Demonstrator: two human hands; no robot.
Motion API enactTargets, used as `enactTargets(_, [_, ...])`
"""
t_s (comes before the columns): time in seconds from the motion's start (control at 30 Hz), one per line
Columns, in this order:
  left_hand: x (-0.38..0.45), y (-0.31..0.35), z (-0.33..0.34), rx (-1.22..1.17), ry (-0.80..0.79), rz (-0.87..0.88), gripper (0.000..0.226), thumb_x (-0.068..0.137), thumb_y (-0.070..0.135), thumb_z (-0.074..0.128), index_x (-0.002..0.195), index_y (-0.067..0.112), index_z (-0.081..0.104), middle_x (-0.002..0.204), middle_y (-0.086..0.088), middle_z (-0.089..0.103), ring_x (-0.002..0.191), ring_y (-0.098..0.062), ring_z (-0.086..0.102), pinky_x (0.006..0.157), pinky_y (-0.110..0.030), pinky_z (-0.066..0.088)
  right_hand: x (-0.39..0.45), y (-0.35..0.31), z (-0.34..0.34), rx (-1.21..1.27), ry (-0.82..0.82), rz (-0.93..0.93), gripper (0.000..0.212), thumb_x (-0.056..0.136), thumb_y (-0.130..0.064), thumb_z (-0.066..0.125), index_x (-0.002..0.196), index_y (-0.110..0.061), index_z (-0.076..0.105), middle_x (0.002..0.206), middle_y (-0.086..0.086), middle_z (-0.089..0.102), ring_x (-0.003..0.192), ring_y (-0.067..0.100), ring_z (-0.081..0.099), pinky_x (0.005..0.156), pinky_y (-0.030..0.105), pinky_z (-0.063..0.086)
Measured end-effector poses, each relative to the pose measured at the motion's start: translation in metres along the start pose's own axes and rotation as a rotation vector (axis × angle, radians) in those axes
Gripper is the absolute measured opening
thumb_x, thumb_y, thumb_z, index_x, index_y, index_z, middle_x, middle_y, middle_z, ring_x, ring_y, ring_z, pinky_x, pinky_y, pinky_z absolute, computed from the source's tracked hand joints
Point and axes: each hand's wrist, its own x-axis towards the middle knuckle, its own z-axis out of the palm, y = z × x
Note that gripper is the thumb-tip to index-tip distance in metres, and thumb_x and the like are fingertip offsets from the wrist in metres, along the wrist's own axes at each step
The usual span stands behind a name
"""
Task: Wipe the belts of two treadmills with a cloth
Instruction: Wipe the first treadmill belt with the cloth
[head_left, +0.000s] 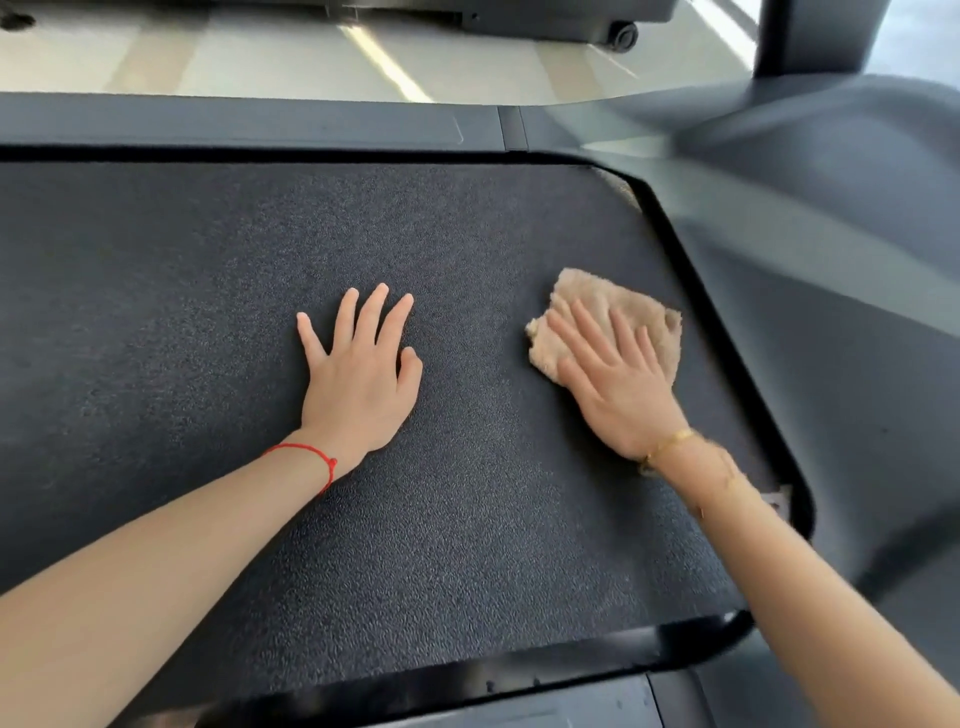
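Observation:
A dark textured treadmill belt (208, 291) fills most of the view. My left hand (363, 374) lies flat on the belt near its middle, fingers spread, holding nothing. A red string circles that wrist. My right hand (618, 384) presses flat on a folded beige cloth (628, 306) at the belt's right side, close to the front hood. Its fingers lie stretched over the cloth, and a gold bracelet sits on that wrist.
The treadmill's dark side rail (260, 122) runs along the far edge, and the grey motor hood (831, 260) rises at the right with an upright post (810, 36). Pale tiled floor (291, 57) lies beyond, with another machine's base and wheel (621, 34).

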Motion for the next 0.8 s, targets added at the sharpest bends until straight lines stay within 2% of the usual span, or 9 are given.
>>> enactTargets(0.1, [0.0, 0.0, -0.001, -0.017, 0.007, 0.002, 0.056, 0.101, 0.033, 0.034, 0.155, 0.026, 0.026, 0.163, -0.001, 0.021, 0.152, -0.026, 0.01, 0.116, -0.07, 0.004, -0.037, -0.006, 0.005, -0.006, -0.017, -0.077, 0.051, 0.102, -0.05, 0.015, 0.153, -0.05, 0.005, 0.16, -0.027, -0.005, 0.149, 0.012, -0.012, 0.12, 0.038, -0.012])
enactTargets(0.17, [-0.001, -0.001, -0.001, -0.016, 0.006, -0.001, 0.056, 0.101, 0.034, 0.033, 0.155, 0.026, 0.026, 0.163, -0.001, 0.021, 0.152, -0.025, 0.01, 0.116, -0.07, 0.004, -0.027, 0.006, 0.001, -0.015, -0.018, -0.075, 0.051, 0.104, -0.048, 0.019, 0.154, -0.047, 0.008, 0.16, -0.025, -0.005, 0.15, 0.014, -0.01, 0.12, 0.039, -0.01])
enactTargets(0.3, [-0.001, -0.002, -0.001, -0.017, -0.001, -0.002, 0.056, 0.101, 0.035, 0.032, 0.155, 0.026, 0.025, 0.163, 0.0, 0.021, 0.153, -0.026, 0.009, 0.116, -0.069, 0.003, 0.017, 0.038, -0.018, -0.007, 0.017, 0.2, 0.05, 0.106, -0.043, 0.02, 0.156, -0.04, 0.011, 0.165, -0.011, -0.002, 0.152, 0.026, -0.006, 0.122, 0.042, -0.007])
enactTargets(0.37, [-0.001, -0.002, -0.002, -0.017, -0.003, -0.004, 0.055, 0.101, 0.035, 0.031, 0.156, 0.026, 0.025, 0.164, -0.001, 0.021, 0.153, -0.026, 0.009, 0.116, -0.069, 0.003, 0.018, 0.036, -0.016, -0.01, 0.027, 0.241, 0.05, 0.106, -0.042, 0.019, 0.156, -0.04, 0.01, 0.165, -0.01, -0.001, 0.152, 0.026, -0.006, 0.122, 0.041, -0.008])
enactTargets(0.5, [-0.002, 0.0, -0.002, -0.023, -0.006, 0.003, 0.056, 0.102, 0.035, 0.03, 0.156, 0.025, 0.025, 0.163, -0.002, 0.021, 0.153, -0.027, 0.009, 0.116, -0.069, 0.003, -0.035, -0.001, 0.002, -0.013, -0.004, 0.157, 0.051, 0.105, -0.043, 0.018, 0.155, -0.044, 0.006, 0.164, -0.015, -0.003, 0.152, 0.025, -0.008, 0.121, 0.044, -0.009])
enactTargets(0.67, [-0.007, 0.001, -0.002, -0.007, -0.011, 0.022, 0.055, 0.102, 0.034, 0.029, 0.157, 0.024, 0.023, 0.164, -0.002, 0.021, 0.152, -0.027, 0.01, 0.118, -0.066, 0.004, -0.131, -0.052, 0.015, -0.039, -0.042, -0.013, 0.052, 0.103, -0.048, 0.013, 0.153, -0.048, -0.002, 0.161, -0.024, -0.011, 0.15, 0.016, -0.016, 0.121, 0.041, -0.011])
enactTargets(0.8, [-0.012, 0.002, -0.003, -0.042, -0.015, 0.029, 0.055, 0.103, 0.035, 0.032, 0.156, 0.022, 0.025, 0.164, -0.004, 0.021, 0.152, -0.028, 0.01, 0.118, -0.065, 0.003, -0.169, -0.053, 0.017, 0.026, -0.006, 0.073, 0.053, 0.1, -0.052, 0.01, 0.152, -0.051, -0.001, 0.16, -0.028, -0.011, 0.149, 0.01, -0.021, 0.119, 0.034, -0.016])
